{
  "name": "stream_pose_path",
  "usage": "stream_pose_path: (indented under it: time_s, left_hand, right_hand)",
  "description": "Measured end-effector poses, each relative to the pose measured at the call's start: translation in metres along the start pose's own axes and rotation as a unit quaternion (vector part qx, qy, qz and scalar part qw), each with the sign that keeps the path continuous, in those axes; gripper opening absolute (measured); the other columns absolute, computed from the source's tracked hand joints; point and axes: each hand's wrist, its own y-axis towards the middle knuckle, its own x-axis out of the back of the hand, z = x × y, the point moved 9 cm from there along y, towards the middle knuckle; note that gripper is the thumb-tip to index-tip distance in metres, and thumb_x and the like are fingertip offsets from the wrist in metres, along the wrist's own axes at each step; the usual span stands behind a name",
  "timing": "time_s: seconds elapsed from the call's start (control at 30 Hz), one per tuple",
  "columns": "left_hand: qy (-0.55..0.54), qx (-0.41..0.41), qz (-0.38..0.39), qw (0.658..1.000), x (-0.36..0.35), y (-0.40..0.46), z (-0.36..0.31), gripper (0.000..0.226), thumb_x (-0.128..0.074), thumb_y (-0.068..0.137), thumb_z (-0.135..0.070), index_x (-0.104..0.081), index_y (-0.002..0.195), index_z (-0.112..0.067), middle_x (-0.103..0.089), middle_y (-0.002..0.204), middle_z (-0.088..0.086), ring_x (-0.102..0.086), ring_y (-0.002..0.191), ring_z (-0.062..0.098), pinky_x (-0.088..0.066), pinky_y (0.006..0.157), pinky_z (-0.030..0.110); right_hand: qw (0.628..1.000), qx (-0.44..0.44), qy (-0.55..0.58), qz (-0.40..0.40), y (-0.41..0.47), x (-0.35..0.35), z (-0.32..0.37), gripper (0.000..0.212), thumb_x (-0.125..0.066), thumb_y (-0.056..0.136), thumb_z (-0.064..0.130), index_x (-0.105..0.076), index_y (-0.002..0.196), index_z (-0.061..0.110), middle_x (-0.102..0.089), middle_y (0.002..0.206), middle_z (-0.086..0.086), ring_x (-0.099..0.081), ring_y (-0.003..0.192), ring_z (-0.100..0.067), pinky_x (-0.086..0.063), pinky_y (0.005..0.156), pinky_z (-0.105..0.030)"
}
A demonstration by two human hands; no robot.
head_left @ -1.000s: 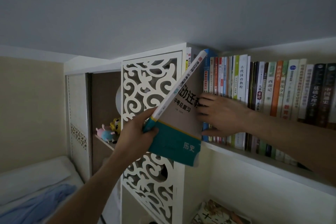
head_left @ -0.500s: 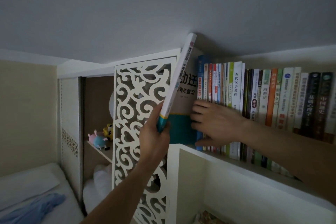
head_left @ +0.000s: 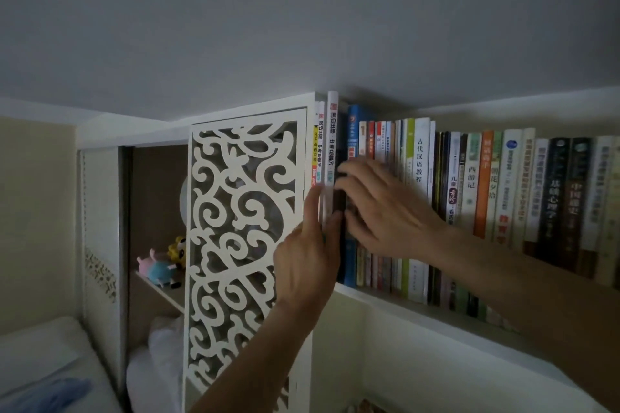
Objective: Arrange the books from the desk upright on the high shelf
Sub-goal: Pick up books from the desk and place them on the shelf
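Observation:
The white-spined book stands upright at the left end of the high shelf, between two thin books and a blue book. My left hand pinches the lower part of its spine between thumb and fingers. My right hand lies flat with spread fingers against the spines of the row of upright books, holding them to the right of the gap.
A white fretwork panel stands just left of the shelf end. Behind it an open cabinet holds soft toys. The ceiling is close above the book tops. A bed with blue cloth lies at lower left.
The book went from tilted in front of the shelf to upright and pushed into the gap at the row's left end. My left hand slid onto the spine; my right hand stayed on the row.

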Motion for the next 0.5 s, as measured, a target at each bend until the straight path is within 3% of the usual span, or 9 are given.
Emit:
stream_pose_path:
  time_s: [0.07,0.13,0.27,0.37,0.43,0.5]
  left_hand:
    - [0.065,-0.069,-0.017,0.995,-0.003,0.001,-0.010,0.057,-0.033,0.111,-0.036,-0.026,0.160,-0.007,-0.073,0.104,0.005,-0.057,0.054,0.001,-0.037,0.052,0.005]
    - [0.057,-0.105,-0.039,0.992,-0.010,0.001,-0.009,0.065,-0.035,0.108,-0.031,-0.015,0.160,0.002,-0.072,0.087,0.007,-0.058,0.052,0.005,-0.042,0.055,0.011]
    - [0.064,-0.084,-0.047,0.993,-0.018,0.012,0.004,0.074,-0.030,0.103,-0.036,0.003,0.159,-0.002,-0.068,0.070,0.004,-0.049,0.045,0.005,-0.046,0.046,0.020]
    - [0.151,-0.102,-0.074,0.980,-0.016,0.014,0.006,0.068,-0.035,0.103,-0.032,-0.018,0.156,0.008,-0.061,0.058,0.000,-0.048,0.039,0.009,-0.038,0.040,0.023]
    - [0.186,-0.137,-0.120,0.966,-0.010,0.011,0.000,0.060,-0.039,0.107,-0.033,-0.038,0.152,0.007,-0.063,0.072,0.003,-0.055,0.058,0.015,-0.044,0.055,0.029]
    - [0.177,-0.164,-0.170,0.955,-0.006,0.008,-0.004,0.052,-0.041,0.109,-0.031,-0.049,0.147,0.003,-0.065,0.101,0.012,-0.058,0.087,0.024,-0.049,0.079,0.038]
  right_hand:
    - [0.994,-0.095,0.045,-0.024,0.005,0.007,-0.016,0.058,-0.042,0.102,0.038,-0.034,0.152,0.010,-0.029,0.160,-0.014,-0.034,0.145,-0.030,-0.035,0.117,-0.043]
    - [0.994,-0.111,0.021,0.006,0.010,0.000,-0.017,0.065,-0.032,0.106,0.043,-0.018,0.161,0.013,-0.013,0.169,-0.011,-0.021,0.154,-0.030,-0.026,0.122,-0.045]
    - [0.986,-0.070,-0.123,0.087,0.012,-0.021,-0.011,0.065,-0.022,0.108,0.048,-0.023,0.160,0.010,-0.016,0.168,-0.013,-0.008,0.157,-0.029,-0.009,0.127,-0.047]
    - [0.986,-0.090,-0.121,0.067,0.012,-0.021,-0.013,0.062,-0.028,0.108,0.043,-0.025,0.159,0.007,-0.010,0.170,-0.013,-0.008,0.157,-0.030,-0.011,0.127,-0.048]
    - [0.988,-0.090,-0.113,0.063,0.013,-0.022,-0.011,0.063,-0.029,0.109,0.040,-0.014,0.162,0.009,-0.001,0.171,-0.011,-0.002,0.157,-0.029,-0.013,0.127,-0.050]
    - [0.986,-0.066,-0.132,0.074,0.014,-0.025,-0.007,0.061,-0.023,0.110,0.037,-0.008,0.162,0.009,0.004,0.170,-0.011,0.006,0.157,-0.028,-0.013,0.127,-0.051]
